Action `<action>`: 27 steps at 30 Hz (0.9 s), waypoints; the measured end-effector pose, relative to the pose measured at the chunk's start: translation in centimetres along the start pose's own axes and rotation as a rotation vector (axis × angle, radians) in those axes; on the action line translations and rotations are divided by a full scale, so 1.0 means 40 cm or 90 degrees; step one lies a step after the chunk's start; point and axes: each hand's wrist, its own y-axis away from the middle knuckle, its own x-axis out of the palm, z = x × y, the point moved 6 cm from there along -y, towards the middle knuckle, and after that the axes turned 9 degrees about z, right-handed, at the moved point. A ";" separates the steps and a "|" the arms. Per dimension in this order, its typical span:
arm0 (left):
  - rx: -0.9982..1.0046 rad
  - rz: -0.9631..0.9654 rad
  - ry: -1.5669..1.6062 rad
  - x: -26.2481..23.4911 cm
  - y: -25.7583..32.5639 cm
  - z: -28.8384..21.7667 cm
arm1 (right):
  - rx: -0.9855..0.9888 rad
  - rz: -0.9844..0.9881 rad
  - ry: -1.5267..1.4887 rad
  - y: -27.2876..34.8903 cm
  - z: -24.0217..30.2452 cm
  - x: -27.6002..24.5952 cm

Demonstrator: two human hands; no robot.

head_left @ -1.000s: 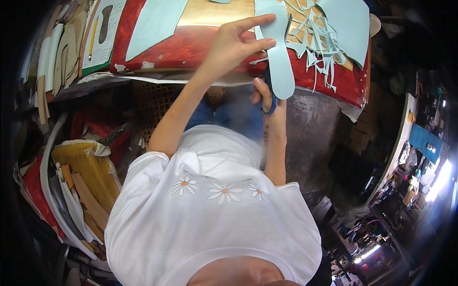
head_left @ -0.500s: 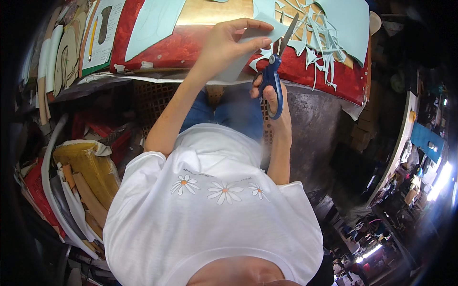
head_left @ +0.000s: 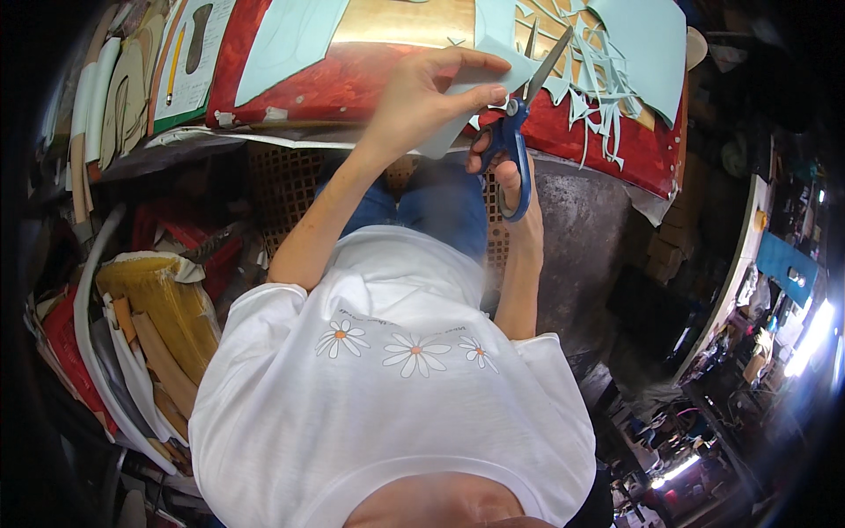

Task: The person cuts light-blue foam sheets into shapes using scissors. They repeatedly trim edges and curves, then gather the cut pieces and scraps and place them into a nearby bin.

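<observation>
My left hand (head_left: 422,97) grips a pale blue sheet piece (head_left: 458,119) over the near edge of the red table (head_left: 352,79). My right hand (head_left: 510,185) holds blue-handled scissors (head_left: 519,114), blades apart and pointing away from me, right beside the sheet piece. Beyond the blades lies a heap of pale blue offcuts (head_left: 598,79) and a larger pale blue sheet (head_left: 642,44).
Another pale blue sheet (head_left: 290,35) lies on the table's left part, next to a white card with a dark sole shape (head_left: 198,44). Stacked sole-shaped boards (head_left: 106,97) stand at far left. A bag of tan strips (head_left: 150,326) sits by my left side.
The long pale blue strip in my left hand is gone; the hand now holds a shorter piece. The scissors swung up, blades apart, beside it.
</observation>
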 end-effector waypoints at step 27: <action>-0.076 0.431 -0.268 -0.088 -0.060 -0.047 | 0.218 0.099 0.177 0.075 0.028 -0.120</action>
